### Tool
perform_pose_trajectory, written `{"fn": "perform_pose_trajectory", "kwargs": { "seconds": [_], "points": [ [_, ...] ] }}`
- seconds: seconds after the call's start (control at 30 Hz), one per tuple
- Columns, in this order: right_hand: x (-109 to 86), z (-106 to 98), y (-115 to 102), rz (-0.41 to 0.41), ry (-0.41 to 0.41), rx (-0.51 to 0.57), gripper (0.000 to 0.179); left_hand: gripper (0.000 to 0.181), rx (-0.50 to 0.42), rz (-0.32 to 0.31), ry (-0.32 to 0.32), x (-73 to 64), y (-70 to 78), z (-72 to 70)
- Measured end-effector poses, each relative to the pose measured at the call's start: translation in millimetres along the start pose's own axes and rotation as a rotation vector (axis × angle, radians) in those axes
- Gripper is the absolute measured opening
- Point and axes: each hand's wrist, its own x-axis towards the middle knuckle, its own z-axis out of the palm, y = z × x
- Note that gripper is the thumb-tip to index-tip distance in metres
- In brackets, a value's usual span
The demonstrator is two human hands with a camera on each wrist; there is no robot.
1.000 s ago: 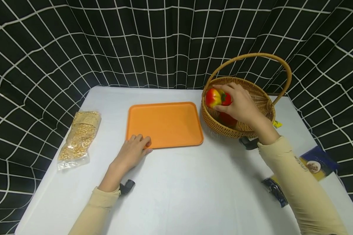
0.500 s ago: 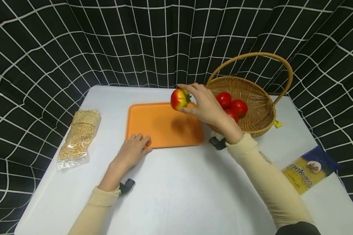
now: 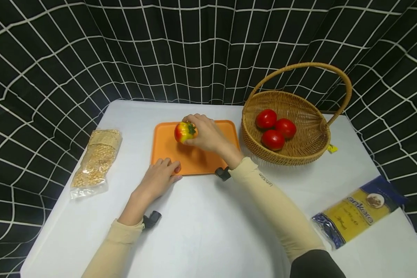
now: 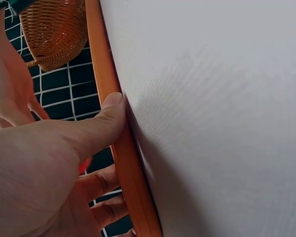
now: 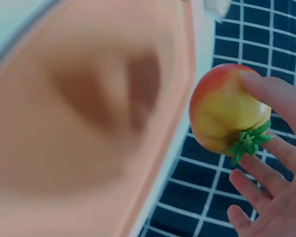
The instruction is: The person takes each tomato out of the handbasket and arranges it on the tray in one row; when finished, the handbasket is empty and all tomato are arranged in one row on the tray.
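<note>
The right hand (image 3: 208, 132) pinched a glossy red-and-yellow fruit (image 3: 182, 132), seemingly light, stiff and slippery, best held round its sides clear of its green leaves (image 5: 249, 141), above the orange tray (image 3: 164, 146) whose rim the left hand (image 3: 157, 179) gripped.

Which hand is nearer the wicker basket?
Right: the right hand holds the red-yellow fruit over the orange tray, left of the wicker basket; the left hand grips the tray's near edge, farther left.

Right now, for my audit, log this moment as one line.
right hand: holds red-yellow fruit over tray | left hand: grips tray's near rim | basket: three red fruits, right of tray
</note>
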Motion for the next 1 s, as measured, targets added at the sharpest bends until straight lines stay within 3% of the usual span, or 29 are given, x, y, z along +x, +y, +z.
{"fn": "perform_pose_trajectory", "kwargs": {
  "seconds": [0.2, 0.4, 0.7, 1.0],
  "points": [
    [13.2, 26, -8, -0.016, -0.065, -0.078, 0.064, 0.019, 0.019, -0.007, 0.001, 1.1, -1.2, -0.7],
    [24.4, 44, -20, -0.025, -0.111, -0.076, 0.065, 0.022, 0.023, -0.008, -0.008, 2.0, -2.6, -0.1],
    [33.9, 53, -35, -0.037, -0.152, -0.092, 0.067, 0.031, 0.044, -0.008, -0.011, 3.1, -3.1, 2.8],
    [36.0, 57, -35, -0.048, -0.161, -0.081, 0.070, 0.030, 0.050, -0.009, -0.008, 2.0, -3.9, 1.6]
  ]
}}
